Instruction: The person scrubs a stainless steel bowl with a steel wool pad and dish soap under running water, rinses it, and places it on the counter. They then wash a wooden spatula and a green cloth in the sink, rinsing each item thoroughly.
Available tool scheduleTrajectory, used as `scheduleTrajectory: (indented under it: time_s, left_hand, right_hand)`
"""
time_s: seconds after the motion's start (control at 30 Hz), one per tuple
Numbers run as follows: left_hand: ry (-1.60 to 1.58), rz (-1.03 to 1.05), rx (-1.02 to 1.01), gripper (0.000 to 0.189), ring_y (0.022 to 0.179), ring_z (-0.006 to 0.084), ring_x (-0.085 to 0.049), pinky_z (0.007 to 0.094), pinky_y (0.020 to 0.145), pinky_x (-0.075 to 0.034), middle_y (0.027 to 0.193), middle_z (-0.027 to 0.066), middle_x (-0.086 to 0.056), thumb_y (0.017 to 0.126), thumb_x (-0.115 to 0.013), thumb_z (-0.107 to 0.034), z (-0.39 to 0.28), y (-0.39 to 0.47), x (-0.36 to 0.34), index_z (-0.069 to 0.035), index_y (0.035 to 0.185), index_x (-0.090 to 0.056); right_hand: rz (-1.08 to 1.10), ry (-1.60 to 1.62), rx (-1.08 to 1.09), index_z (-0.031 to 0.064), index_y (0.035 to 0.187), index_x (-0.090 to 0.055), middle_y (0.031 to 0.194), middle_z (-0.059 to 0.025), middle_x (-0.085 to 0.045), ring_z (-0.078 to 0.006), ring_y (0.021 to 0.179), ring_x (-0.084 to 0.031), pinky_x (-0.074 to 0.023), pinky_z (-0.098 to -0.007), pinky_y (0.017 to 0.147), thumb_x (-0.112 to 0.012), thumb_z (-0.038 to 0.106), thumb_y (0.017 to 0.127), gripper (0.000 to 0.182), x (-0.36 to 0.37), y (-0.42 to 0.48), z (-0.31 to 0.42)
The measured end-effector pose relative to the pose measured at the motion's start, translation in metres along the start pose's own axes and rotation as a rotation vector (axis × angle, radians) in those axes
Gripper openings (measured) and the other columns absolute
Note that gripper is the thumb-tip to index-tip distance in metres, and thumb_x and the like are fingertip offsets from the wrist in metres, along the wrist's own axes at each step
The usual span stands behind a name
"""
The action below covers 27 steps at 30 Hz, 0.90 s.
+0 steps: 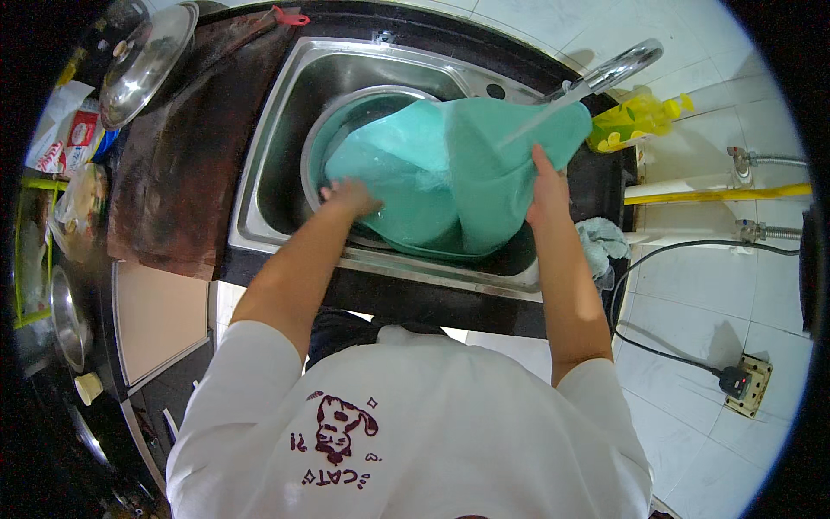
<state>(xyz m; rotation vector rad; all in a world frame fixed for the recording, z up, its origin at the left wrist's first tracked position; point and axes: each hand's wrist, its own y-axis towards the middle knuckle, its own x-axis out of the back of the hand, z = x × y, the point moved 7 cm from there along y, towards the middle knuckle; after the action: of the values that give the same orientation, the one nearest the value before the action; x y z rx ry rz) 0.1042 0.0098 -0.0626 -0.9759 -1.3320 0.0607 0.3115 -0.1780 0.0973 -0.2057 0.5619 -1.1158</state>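
A large teal sheet of pliable material (493,181) lies wet and folded over a round metal basin (312,139) in the stainless steel sink (259,188). Water runs from the chrome faucet (616,68) onto the sheet's upper right part. My right hand (550,188) grips the sheet's right edge, with the thumb on top and the other fingers mostly hidden. At the basin's near left rim, my left hand (353,198) is spread over the sheet's lower left edge, slightly blurred. Whether its fingertips press on the sheet or only hover is unclear.
Behind the sink's right corner stands a yellow soap bottle (632,120). A pale cloth (603,243) hangs at the counter's right end. Left of the sink lies a dark brown board (181,143), with a metal lid (149,65) beyond. A plug (734,383) sits in the wall socket.
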Motion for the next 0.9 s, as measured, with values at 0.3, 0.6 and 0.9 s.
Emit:
scheduleTrajectory:
  time_s: [0.3, 0.6, 0.9]
  left_hand:
    - [-0.715, 0.003, -0.308, 0.04, 0.089, 0.0288, -0.058, 0.0337, 0.077, -0.045, 0.098, 0.0177, -0.06, 0.069, -0.065, -0.023, 0.0, 0.031, 0.004, -0.001, 0.103, -0.058]
    - [-0.496, -0.74, -0.855, 0.022, 0.072, 0.0294, -0.057, 0.0346, 0.062, -0.046, 0.079, 0.011, -0.059, 0.065, -0.061, -0.003, -0.038, -0.128, 0.171, -0.008, 0.086, -0.063]
    - [0.221, 0.119, -0.43, 0.031, 0.088, 0.0313, -0.056, 0.0407, 0.076, -0.044, 0.095, 0.0134, -0.058, 0.077, -0.055, -0.034, 0.012, -0.1, 0.045, -0.007, 0.09, -0.063]
  right_hand:
    - [-0.123, -1.023, 0.559, -0.0002, 0.13, -0.022, 0.122, -0.0208, -0.041, -0.0358, 0.107, -0.045, -0.0374, -0.04, 0.089, -0.052, 0.013, 0.08, 0.06, 0.043, 0.015, -0.014]
    - [-0.077, -1.637, 0.966, 0.0016, 0.126, -0.032, 0.122, -0.0216, -0.04, -0.0357, 0.112, -0.041, -0.0323, -0.0415, 0.095, -0.054, 0.011, 0.079, 0.053, -0.013, -0.023, -0.018]
    - [0.664, -1.791, 0.626, 0.0058, 0.113, -0.05, 0.126, -0.0161, -0.04, -0.0343, 0.114, -0.039, -0.0309, -0.0433, 0.096, -0.052, 0.024, 0.081, 0.037, -0.055, 0.013, -0.137]
